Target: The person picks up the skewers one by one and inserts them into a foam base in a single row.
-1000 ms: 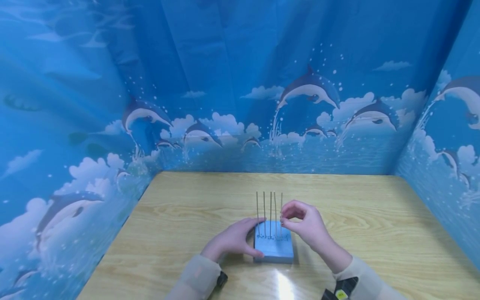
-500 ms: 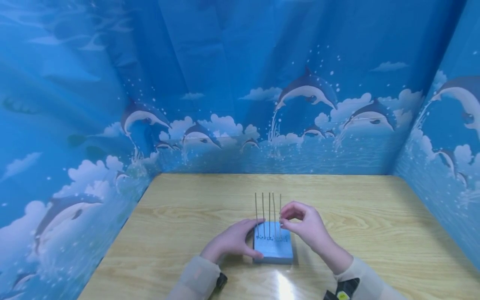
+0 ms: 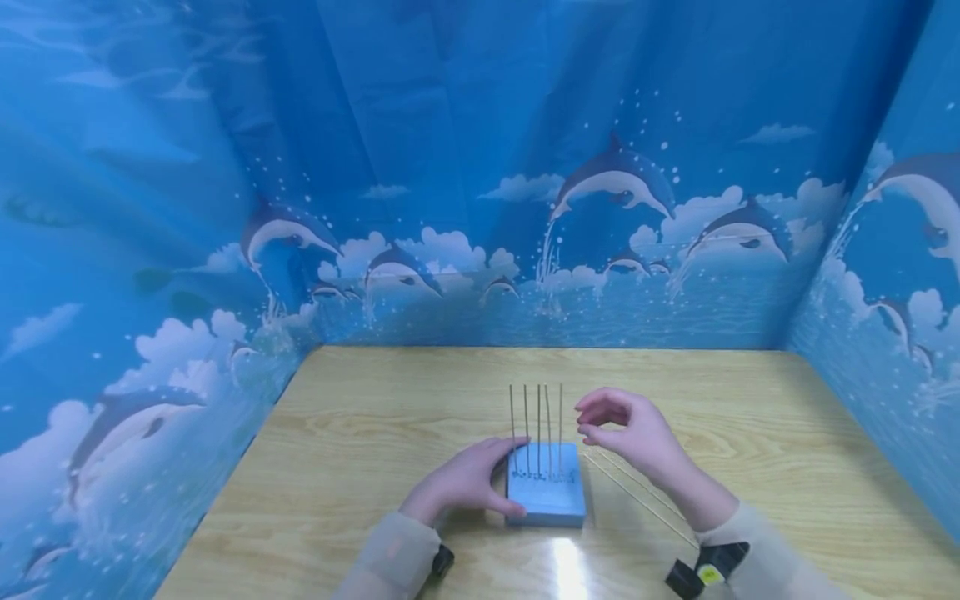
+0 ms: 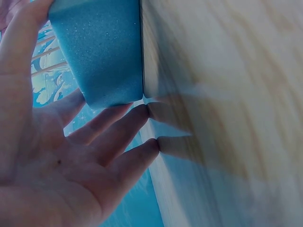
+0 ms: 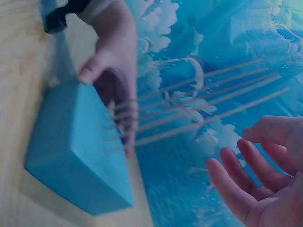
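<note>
A light blue foam block (image 3: 551,504) lies on the wooden table. Several thin sticks (image 3: 539,425) stand upright in a row in its top, one of them slightly tilted. My left hand (image 3: 468,479) holds the block from its left side, thumb at the near corner and fingertips at the far one. In the left wrist view its fingers (image 4: 120,135) touch the block's side and the tabletop. Just right of the rightmost stick is my right hand (image 3: 630,433), fingers loosely bent and nothing between them. The right wrist view shows a gap between it and the sticks (image 5: 213,100).
Two pale thin sticks (image 3: 641,501) lie on the table to the right of the block, partly beneath the right forearm. A blue dolphin-print curtain (image 3: 450,167) encloses the table (image 3: 405,383) at the back and both sides.
My right hand has let go of the rightmost stick and moved right, away from it. The loose sticks under that arm have come into view. The left hand has stayed on the block.
</note>
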Available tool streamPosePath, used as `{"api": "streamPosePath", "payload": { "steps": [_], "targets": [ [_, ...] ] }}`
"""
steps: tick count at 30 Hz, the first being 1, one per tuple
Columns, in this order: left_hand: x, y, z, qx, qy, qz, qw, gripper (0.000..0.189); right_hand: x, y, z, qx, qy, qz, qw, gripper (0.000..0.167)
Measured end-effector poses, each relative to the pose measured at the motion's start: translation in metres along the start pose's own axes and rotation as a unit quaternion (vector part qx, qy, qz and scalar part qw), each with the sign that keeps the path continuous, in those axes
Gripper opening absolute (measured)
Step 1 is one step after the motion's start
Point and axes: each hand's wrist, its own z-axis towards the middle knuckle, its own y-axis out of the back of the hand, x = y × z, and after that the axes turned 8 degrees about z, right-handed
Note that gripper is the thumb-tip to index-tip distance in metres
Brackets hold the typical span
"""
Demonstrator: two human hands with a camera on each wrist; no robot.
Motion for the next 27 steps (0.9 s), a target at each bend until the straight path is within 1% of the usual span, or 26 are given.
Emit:
{"api": "streamPosePath", "payload": {
  "steps": [6, 10, 14, 18, 23, 27],
  "targets": [
    [0.000, 0.000, 0.000, 0.004, 0.005, -0.005, 1.0000, 0.108, 0.013, 0.025, -0.001, -0.006, 0.003, -0.036, 0.9993, 0.032],
    [0.000, 0.000, 0.000, 0.006, 0.012, -0.009, 0.9999, 0.109, 0.016, 0.040, -0.001, -0.011, 0.004, -0.058, 0.9983, 0.033],
    [0.000, 0.000, 0.000, 0.009, 0.016, -0.017, 0.9997, 0.109, 0.015, 0.055, -0.002, -0.014, -0.002, -0.065, 0.9978, 0.036],
    [0.000, 0.000, 0.000, 0.007, 0.010, -0.018, 0.9998, 0.108, 0.012, 0.068, -0.003, -0.013, -0.009, -0.062, 0.9979, 0.040],
    [0.000, 0.001, -0.001, 0.007, 0.011, -0.028, 0.9995, 0.108, 0.008, 0.081, -0.003, -0.013, -0.030, -0.059, 0.9977, 0.042],
    [0.000, 0.001, 0.000, 0.006, 0.012, -0.026, 0.9996, 0.108, 0.001, 0.086, -0.004, 0.001, -0.053, -0.071, 0.9961, 0.043]
  ]
}}
